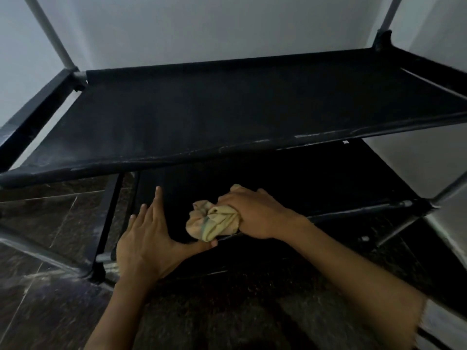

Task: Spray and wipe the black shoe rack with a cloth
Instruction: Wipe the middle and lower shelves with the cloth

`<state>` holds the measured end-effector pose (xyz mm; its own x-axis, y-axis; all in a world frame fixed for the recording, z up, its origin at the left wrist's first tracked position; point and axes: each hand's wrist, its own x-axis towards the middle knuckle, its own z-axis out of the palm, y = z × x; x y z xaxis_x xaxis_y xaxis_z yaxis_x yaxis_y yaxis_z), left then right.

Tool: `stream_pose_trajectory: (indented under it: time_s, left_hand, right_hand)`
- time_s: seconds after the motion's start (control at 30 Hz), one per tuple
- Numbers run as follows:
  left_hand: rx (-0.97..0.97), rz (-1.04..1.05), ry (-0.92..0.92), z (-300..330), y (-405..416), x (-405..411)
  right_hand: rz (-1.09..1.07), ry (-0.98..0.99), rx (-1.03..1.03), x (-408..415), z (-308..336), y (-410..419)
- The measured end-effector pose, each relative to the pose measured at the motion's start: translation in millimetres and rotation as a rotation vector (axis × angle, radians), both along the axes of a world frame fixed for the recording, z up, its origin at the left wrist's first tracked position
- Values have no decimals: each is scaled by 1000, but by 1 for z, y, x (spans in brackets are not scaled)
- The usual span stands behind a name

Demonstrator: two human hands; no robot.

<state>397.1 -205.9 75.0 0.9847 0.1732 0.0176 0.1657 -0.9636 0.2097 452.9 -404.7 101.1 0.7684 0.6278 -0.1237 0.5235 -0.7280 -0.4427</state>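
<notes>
The black shoe rack [227, 114] fills the view, with a fabric upper shelf and a lower shelf [303, 183] beneath it. My right hand [255, 213] grips a bunched yellowish cloth [214, 221] and holds it against the front of the lower shelf. My left hand [149, 233] lies flat on that shelf's left front part, fingers straight and thumb stretched toward the cloth. No spray bottle is in view.
Grey metal poles [50, 34] rise from the rack's corners in front of a white wall [202, 29]. Dark marbled floor tiles [50, 223] lie below and to the left. Whitish dust streaks mark the upper shelf's front bar [252, 145].
</notes>
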Motion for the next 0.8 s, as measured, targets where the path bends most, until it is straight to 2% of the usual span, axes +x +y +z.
stream_pose_trajectory:
  time_s: [0.33, 0.57, 0.8]
  left_hand:
    - [31, -31, -14, 1, 7, -1]
    - [63, -38, -7, 1, 8, -2]
    - [43, -14, 61, 5, 18, 1]
  right_hand:
    - [-53, 127, -139, 4, 9, -34]
    - [-348, 179, -296, 11, 21, -130]
    - [-333, 74, -478, -7, 33, -83]
